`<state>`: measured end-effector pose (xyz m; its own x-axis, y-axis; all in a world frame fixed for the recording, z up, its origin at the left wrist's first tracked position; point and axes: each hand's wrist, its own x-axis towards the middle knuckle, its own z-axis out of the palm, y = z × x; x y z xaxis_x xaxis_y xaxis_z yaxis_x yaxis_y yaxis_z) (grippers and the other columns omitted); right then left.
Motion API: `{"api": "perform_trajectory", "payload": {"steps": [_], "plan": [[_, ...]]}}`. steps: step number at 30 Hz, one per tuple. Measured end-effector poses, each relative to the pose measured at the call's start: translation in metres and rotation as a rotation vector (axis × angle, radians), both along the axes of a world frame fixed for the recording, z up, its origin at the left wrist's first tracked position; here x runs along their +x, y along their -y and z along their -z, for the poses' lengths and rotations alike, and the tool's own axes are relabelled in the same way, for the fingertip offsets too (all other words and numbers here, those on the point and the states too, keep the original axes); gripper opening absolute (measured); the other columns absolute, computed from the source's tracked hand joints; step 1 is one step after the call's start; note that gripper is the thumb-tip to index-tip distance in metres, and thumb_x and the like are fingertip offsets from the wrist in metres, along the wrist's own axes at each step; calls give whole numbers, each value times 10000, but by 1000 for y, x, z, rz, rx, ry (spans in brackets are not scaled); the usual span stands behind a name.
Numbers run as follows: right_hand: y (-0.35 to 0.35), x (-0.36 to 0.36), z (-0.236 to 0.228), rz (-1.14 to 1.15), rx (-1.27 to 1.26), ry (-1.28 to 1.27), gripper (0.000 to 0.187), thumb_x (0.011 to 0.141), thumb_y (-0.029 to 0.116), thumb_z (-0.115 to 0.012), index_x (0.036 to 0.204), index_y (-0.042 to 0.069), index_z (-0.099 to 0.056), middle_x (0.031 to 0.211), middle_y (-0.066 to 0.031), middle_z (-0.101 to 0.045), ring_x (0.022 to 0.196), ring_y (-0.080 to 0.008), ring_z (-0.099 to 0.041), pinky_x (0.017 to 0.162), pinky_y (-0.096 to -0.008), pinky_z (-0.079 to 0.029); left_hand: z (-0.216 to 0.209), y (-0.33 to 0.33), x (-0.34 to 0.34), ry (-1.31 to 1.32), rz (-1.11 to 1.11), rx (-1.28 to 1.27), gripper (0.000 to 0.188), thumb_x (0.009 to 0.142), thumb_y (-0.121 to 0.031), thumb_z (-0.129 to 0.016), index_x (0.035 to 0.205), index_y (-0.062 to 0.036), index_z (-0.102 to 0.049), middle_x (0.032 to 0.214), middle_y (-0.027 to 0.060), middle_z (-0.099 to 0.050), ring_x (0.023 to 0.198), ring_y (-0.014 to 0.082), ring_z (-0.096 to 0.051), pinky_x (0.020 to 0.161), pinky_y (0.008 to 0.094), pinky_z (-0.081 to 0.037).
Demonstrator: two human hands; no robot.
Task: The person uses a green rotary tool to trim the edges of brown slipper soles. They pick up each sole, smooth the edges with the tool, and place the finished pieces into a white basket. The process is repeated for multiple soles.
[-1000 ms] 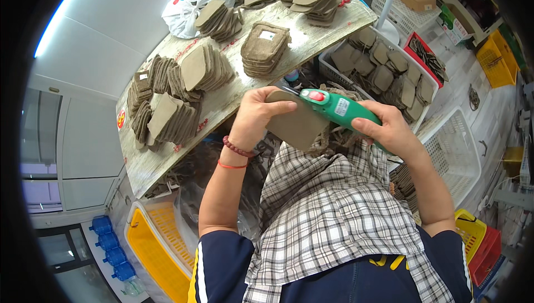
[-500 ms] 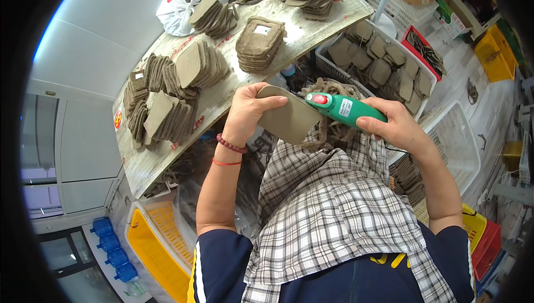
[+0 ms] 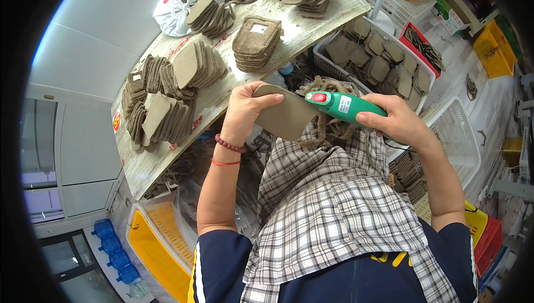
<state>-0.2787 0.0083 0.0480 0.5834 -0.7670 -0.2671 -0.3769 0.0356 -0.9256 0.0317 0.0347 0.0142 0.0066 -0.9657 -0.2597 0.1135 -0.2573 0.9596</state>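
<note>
My left hand (image 3: 247,108) grips a flat tan pad (image 3: 286,115) with rounded corners, thumb on top and fingers underneath. In my right hand (image 3: 397,118) is a green handheld electric cutter (image 3: 347,107) with a red button. Its head meets the right edge of the pad; the blade itself is hidden. Beneath the cutter, a heap of curly brown trimmings (image 3: 328,130) lies on the plaid apron (image 3: 334,192) over my lap. A dark cord shows below my right wrist.
On the worn table (image 3: 222,83) stand a rough-edged pad stack (image 3: 257,44), several smoother stacks (image 3: 197,65) and a white plastic bag (image 3: 189,3). To the right are a crate of loose pads (image 3: 378,69), a white basket (image 3: 459,142) and a red tray (image 3: 421,50). A yellow basket (image 3: 158,253) sits lower left.
The pad and cutter remain in my hands, in contact at the pad's right edge. The pad has shifted slightly left and turned a little, and the whole view has moved slightly.
</note>
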Motion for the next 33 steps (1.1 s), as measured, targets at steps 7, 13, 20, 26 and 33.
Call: {"api": "perform_trajectory", "payload": {"steps": [7, 13, 20, 26, 33], "plan": [[-3, 17, 17, 161, 2, 192, 378, 906, 367, -636, 1005, 2, -635, 716, -7, -579, 590, -62, -517, 533, -231, -429, 13, -4, -11, -231, -135, -44, 94, 842, -25, -683, 924, 4, -646, 872, 57, -680, 756, 110, -636, 661, 244, -524], [-35, 5, 26, 253, 20, 134, 414, 912, 350, -639, 1119, -8, -616, 752, -21, -596, 620, -59, -539, 527, -213, -449, 33, -11, -13, -572, -582, -250, 192, 899, -82, -653, 1066, -30, -572, 1021, 80, -654, 898, 189, -646, 799, 336, -552], [-44, 9, 20, 249, 77, 191, 441, 912, 338, -649, 1172, -14, -595, 797, -17, -608, 667, -59, -550, 559, -213, -465, 31, -5, -26, -627, -669, -251, 209, 897, -81, -659, 1080, -48, -566, 1040, 68, -647, 936, 184, -632, 822, 337, -542], [-44, 11, 16, 270, 86, 213, 432, 909, 329, -654, 1165, -15, -597, 779, -11, -598, 652, -57, -543, 550, -211, -458, 31, -4, -35, -561, -638, -307, 180, 893, -67, -660, 1047, -44, -570, 999, 61, -657, 882, 162, -641, 775, 305, -543], [-35, 28, 18, 323, -7, 227, 410, 910, 322, -653, 1147, -10, -607, 767, -10, -602, 612, -53, -527, 538, -210, -445, 42, -11, -41, -515, -524, -331, 171, 910, -87, -640, 1062, -50, -570, 1024, 48, -651, 922, 175, -627, 811, 332, -531]]}}
